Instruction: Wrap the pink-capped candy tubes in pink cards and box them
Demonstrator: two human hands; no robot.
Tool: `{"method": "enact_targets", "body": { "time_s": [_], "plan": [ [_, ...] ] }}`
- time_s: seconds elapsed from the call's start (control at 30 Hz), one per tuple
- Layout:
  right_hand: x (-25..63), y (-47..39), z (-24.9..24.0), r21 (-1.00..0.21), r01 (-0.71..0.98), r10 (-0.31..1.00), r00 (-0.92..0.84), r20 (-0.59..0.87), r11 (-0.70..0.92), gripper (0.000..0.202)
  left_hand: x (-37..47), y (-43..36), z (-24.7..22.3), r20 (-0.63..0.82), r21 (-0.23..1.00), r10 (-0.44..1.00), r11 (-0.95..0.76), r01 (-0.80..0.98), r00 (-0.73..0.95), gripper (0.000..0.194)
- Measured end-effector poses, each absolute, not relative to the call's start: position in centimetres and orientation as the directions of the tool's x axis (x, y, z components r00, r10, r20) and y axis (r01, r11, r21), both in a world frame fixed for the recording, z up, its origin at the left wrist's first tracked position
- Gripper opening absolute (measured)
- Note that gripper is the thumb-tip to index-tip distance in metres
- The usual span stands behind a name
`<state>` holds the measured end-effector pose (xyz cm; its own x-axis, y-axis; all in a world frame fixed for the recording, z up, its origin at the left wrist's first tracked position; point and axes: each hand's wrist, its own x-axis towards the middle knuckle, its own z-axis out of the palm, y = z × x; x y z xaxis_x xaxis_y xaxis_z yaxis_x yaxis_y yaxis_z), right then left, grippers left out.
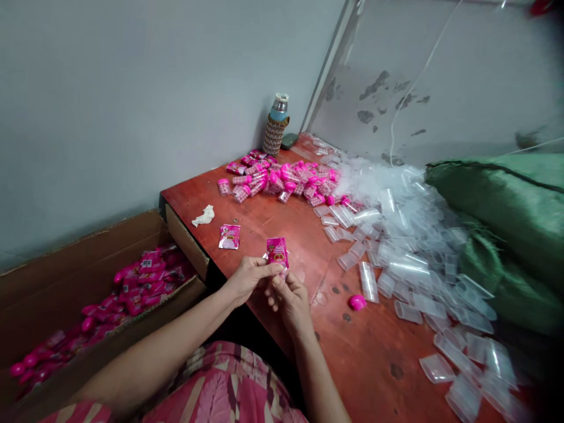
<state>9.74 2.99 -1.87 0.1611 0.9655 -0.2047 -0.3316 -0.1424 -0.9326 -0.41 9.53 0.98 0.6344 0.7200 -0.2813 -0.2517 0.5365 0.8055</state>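
A pink printed sachet (277,251) stands upright between my hands above the table edge. My left hand (252,278) pinches its lower part, thumb across the front. My right hand (291,298) is closed at the sachet's bottom end, thumb against the fingers; whatever else lies inside that grip is hidden. Another pink sachet (230,237) lies flat on the table, left of my hands. To the right sits a loose pink cap (357,302). Farther back is a heap of clear little bottles (286,179) with pink caps and pink beads inside.
Clear plastic tubes (409,270) cover the right of the red table (264,214), beside a green sack (506,217). A cardboard box (83,252) at left holds many pink wrapped pieces (141,282). A flask (276,126) and crumpled white scrap (203,215) are on the table.
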Motion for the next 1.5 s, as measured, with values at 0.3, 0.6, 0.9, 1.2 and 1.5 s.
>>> {"method": "enact_targets", "body": {
  "time_s": [0.3, 0.6, 0.9, 1.2, 1.5],
  "plan": [
    [9.2, 2.9, -2.6, -0.873, -0.486, 0.963, 0.21, -0.171, -0.049, 0.027, -1.0, 9.0, -0.6, -0.295, 0.762, 0.746, 0.561, -0.324, 0.597, 0.028],
    [9.2, 4.5, -1.4, -0.876, -0.47, 0.971, 0.14, -0.194, -0.108, 0.024, -5.8, 8.8, 0.8, -0.251, 0.714, 0.947, 0.321, -0.623, 0.201, 0.03],
    [12.1, 4.2, -1.4, -0.932, -0.343, 0.927, 0.3, -0.226, -0.116, 0.021, -3.7, 11.7, -1.7, 0.222, 0.913, 0.922, -0.311, 0.263, 0.317, 0.04],
    [12.7, 3.6, -2.0, -0.957, -0.242, 0.905, 0.352, -0.239, -0.159, 0.02, -0.1, 12.9, -5.0, 0.343, 0.425, 0.759, -0.65, 0.63, 0.553, 0.026],
    [12.9, 7.0, -2.5, -0.975, -0.223, 0.887, 0.448, -0.112, -0.011, 0.035, -0.1, 11.6, -3.7, 0.406, 0.787, 0.819, -0.538, 0.3, 0.405, 0.026]
  ]
}}
